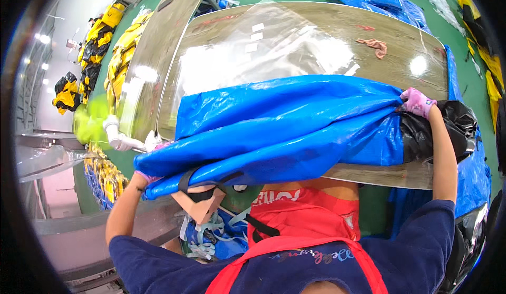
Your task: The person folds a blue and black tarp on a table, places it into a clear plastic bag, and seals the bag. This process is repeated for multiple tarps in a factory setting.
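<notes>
Both your hands, left hand [141, 177] and right hand [417, 102], grip opposite ends of the blue sheet [284, 128], stretching it flat over the table [400, 51].

A wood-grain table [421, 46] carries a folded blue tarpaulin [284, 130] across its near edge, clear plastic sheeting [253, 51] behind it, and a crumpled tan cloth [375, 46].

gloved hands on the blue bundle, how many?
2. Left hand holds the blue tarp bundle at its left end, mostly hidden under the fold; right hand has its grip on the right end, by the black part.
</notes>
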The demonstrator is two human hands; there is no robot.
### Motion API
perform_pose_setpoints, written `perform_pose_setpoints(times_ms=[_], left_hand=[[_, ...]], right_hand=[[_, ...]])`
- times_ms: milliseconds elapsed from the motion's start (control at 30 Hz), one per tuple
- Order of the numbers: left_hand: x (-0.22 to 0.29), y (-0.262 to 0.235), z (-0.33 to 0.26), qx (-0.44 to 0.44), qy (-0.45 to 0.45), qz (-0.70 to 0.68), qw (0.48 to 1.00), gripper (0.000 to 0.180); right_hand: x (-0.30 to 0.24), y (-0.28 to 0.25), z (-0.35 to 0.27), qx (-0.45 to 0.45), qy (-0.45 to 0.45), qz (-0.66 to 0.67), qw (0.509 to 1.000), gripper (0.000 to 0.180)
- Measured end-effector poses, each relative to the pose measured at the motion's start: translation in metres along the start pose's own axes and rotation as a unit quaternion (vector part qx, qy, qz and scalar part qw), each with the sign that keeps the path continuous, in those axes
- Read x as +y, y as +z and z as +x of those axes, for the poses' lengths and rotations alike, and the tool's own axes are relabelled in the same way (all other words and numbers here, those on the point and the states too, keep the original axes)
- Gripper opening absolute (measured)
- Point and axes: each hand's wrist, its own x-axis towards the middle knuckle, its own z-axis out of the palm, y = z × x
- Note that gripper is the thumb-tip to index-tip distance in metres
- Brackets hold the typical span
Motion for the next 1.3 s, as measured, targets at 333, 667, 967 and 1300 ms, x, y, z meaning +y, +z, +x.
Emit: perform_pose_setpoints(times_ms=[333,667,967,1300], left_hand=[[-0.003,0.101,0.031,0.442,-0.056,-0.651,0.614,0.042],[0.019,0.096,0.084,0.258,-0.340,-0.149,0.892,0.055],[0.342,0.045,0.140,0.295,0.292,0.016,0.910,0.068],[0.344,0.058,0.156,0.257,0.259,0.018,0.931,0.072]], right_hand=[[-0.018,-0.004,-0.021,0.103,0.049,-0.119,0.986,0.035],[-0.037,0.027,-0.032,0.074,0.155,-0.185,0.968,0.075],[-0.073,-0.010,-0.057,0.090,0.162,-0.339,0.922,0.079],[0.080,-0.006,-0.118,0.180,0.164,-0.225,0.944,0.050]])
